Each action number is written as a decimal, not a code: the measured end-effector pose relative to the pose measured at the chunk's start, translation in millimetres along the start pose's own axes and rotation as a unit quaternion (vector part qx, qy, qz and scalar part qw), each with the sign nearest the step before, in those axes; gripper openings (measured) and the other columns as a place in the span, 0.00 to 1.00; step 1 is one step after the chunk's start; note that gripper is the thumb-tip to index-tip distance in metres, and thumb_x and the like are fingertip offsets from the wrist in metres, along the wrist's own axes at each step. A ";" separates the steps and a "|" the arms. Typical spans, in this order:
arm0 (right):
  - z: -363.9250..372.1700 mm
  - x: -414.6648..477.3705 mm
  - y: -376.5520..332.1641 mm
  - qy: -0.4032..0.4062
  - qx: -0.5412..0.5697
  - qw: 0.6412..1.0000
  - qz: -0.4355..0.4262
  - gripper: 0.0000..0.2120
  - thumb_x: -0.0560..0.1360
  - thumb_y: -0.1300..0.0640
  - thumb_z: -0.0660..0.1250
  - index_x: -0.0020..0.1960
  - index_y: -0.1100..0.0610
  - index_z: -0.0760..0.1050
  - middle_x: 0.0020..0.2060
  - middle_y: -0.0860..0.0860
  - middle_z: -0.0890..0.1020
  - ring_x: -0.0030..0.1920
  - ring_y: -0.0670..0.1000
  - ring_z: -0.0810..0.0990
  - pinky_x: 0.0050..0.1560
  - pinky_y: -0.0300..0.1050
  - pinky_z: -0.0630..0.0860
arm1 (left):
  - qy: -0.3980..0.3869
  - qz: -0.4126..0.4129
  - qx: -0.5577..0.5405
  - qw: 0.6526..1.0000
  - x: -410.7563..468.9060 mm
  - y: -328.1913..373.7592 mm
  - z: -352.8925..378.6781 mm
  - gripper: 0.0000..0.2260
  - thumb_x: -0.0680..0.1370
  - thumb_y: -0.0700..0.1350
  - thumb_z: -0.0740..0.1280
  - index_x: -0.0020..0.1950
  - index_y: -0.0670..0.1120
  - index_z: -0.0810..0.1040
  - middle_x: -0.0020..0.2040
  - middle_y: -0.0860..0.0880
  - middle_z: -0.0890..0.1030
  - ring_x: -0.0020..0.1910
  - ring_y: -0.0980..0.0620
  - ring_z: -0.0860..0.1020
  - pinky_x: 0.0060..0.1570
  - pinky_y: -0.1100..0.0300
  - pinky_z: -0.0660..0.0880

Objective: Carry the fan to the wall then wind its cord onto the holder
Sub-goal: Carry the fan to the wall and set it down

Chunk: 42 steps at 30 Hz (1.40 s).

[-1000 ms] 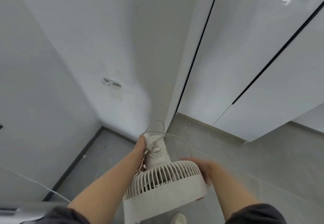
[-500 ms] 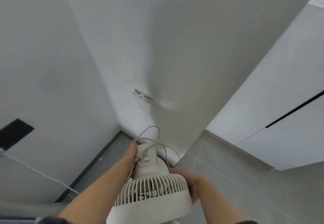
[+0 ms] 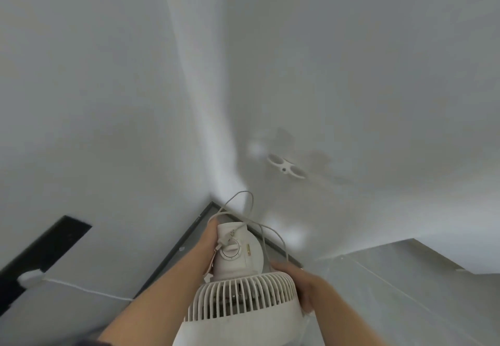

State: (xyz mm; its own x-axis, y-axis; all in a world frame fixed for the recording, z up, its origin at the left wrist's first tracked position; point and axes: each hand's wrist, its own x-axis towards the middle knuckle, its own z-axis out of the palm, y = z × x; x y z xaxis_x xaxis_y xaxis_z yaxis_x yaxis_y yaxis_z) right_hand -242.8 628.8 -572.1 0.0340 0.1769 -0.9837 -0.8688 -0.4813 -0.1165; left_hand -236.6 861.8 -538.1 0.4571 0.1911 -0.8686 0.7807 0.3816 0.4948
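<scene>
Standing by the corner, a person holds a white fan (image 3: 238, 299) below the holder (image 3: 285, 168) and a little to its left, near it but not touching. The holder is a small white two-looped fitting fixed to the pale wall (image 3: 351, 75), with faint grey smudges on the paint just beside it.

The left hand (image 3: 209, 245) wraps round the fan's rear housing, fingers curled behind it. The right hand (image 3: 300, 283) grips the rim of the slatted grille. The cord (image 3: 251, 210) loops loosely up from the housing toward the holder, and its plug (image 3: 226, 240) lies on the housing by the dial (image 3: 231, 251).

Left of the holder two walls meet in a bright corner, and a dark skirting (image 3: 173, 259) runs along their foot. Far to the holder's lower left a black panel (image 3: 46, 251) sits on the side wall. In front of it is a white blob (image 3: 29, 278) — too blurred to name — trailing a thin white cable (image 3: 81, 289). Grey floor tiles (image 3: 405, 291) spread below and right of the holder.
</scene>
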 end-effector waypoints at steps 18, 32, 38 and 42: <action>49.3 98.0 -62.5 -0.029 0.086 0.996 0.007 0.32 0.70 0.35 0.66 0.60 0.60 0.78 0.51 0.59 0.84 0.51 0.58 0.83 0.55 0.51 0.78 | 0.045 -0.040 -0.025 0.998 82.2 37.8 -61.7 0.15 0.76 0.51 0.58 0.35 0.44 0.76 0.28 0.45 0.78 0.32 0.46 0.75 0.39 0.56 0.72; 48.1 89.5 -113.7 0.003 0.087 0.996 0.001 0.29 0.69 0.37 0.68 0.56 0.61 0.80 0.50 0.59 0.84 0.49 0.58 0.83 0.52 0.51 0.78 | 0.024 -0.021 0.003 0.999 108.9 76.7 -61.4 0.20 0.79 0.54 0.56 0.32 0.45 0.73 0.17 0.49 0.73 0.14 0.54 0.71 0.19 0.69 0.67; 59.7 86.1 -116.5 0.001 0.103 0.995 0.006 0.24 0.72 0.38 0.65 0.47 0.60 0.81 0.44 0.58 0.85 0.43 0.57 0.84 0.50 0.50 0.78 | 0.031 -0.035 -0.007 0.999 108.1 78.9 -70.5 0.19 0.78 0.55 0.55 0.31 0.47 0.72 0.23 0.48 0.76 0.20 0.50 0.73 0.28 0.62 0.67; 60.2 87.1 -123.2 -0.004 0.092 0.996 0.003 0.24 0.71 0.37 0.65 0.46 0.59 0.82 0.44 0.57 0.85 0.44 0.57 0.84 0.52 0.50 0.77 | 0.041 -0.020 0.019 0.999 108.9 86.9 -72.7 0.18 0.79 0.52 0.54 0.33 0.46 0.71 0.17 0.50 0.74 0.13 0.54 0.72 0.26 0.62 0.66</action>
State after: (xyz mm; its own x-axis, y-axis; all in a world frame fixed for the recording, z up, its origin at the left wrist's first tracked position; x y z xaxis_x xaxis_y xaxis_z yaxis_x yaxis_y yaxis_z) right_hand -162.5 755.1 -635.2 0.0254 0.1807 -0.9832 -0.9449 -0.3169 -0.0827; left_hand -150.0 981.5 -591.6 0.3891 0.2508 -0.8864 0.8146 0.3557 0.4582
